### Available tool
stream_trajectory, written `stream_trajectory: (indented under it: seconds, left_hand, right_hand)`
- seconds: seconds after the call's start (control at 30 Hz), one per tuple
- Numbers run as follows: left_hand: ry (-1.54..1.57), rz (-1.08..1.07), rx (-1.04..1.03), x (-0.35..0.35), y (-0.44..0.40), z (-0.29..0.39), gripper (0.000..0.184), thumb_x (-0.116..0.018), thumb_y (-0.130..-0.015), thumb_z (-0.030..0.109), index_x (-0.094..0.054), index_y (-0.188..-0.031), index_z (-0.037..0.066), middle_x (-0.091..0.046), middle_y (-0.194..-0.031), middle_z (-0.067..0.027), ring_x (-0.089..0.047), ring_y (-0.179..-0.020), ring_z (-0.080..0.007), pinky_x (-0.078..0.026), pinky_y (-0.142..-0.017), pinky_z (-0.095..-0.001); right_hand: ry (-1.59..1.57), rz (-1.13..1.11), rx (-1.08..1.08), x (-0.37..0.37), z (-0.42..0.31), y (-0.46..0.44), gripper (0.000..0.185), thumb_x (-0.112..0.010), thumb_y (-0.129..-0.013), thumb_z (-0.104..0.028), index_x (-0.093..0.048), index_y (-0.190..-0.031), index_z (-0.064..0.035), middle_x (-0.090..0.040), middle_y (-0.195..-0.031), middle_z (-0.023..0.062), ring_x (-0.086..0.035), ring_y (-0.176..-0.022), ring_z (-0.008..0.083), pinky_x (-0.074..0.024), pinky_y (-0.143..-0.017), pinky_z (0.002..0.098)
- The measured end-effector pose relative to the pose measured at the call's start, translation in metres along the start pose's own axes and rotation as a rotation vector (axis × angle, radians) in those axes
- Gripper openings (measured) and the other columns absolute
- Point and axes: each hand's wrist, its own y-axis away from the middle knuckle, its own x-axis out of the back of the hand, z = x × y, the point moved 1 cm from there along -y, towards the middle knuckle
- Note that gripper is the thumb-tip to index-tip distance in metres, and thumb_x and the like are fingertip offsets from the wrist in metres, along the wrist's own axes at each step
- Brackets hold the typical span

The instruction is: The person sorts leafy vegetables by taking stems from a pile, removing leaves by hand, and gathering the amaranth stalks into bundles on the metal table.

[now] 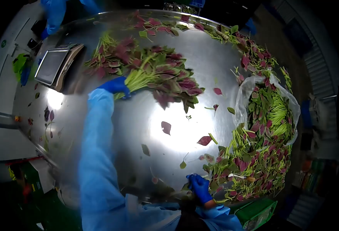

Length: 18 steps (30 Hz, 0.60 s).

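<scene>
My left hand, in a blue glove, is closed round the pale stems of a bunch of red amaranth. The leafy end, green with purple-red, spreads to the right above the steel table. Behind it lies another amaranth bunch, somewhat blurred. Near the table's front edge is my gloved right hand, its fingers curled together; what they hold, if anything, cannot be made out. To its right spreads a heap of loose amaranth, and a small knife with a wooden handle lies on it.
A scale stands at the left. At the right, an open plastic bag holds more amaranth. Loose leaves dot the steel table. Another person's blue sleeve shows at the far left. A green crate sits below the front edge.
</scene>
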Motion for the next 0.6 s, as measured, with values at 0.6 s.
stream_trajectory:
  seconds: [0.6]
  left_hand:
    - [-0.032, 1.358, -0.367, -0.119, 0.113, -0.125, 0.065, -0.063, -0.088, 0.010, -0.031, -0.143, -0.001, -0.034, -0.146, -0.0187, -0.034, -0.135, -0.0318, -0.027, -0.111, -0.0397]
  right_hand:
    - [0.225, -0.059, 0.133, 0.011, 0.006, 0.002, 0.016, -0.055, -0.092, -0.010, -0.068, -0.099, -0.0041, -0.069, -0.088, 0.0121, -0.068, -0.076, 0.0189, -0.0516, -0.070, 0.0295]
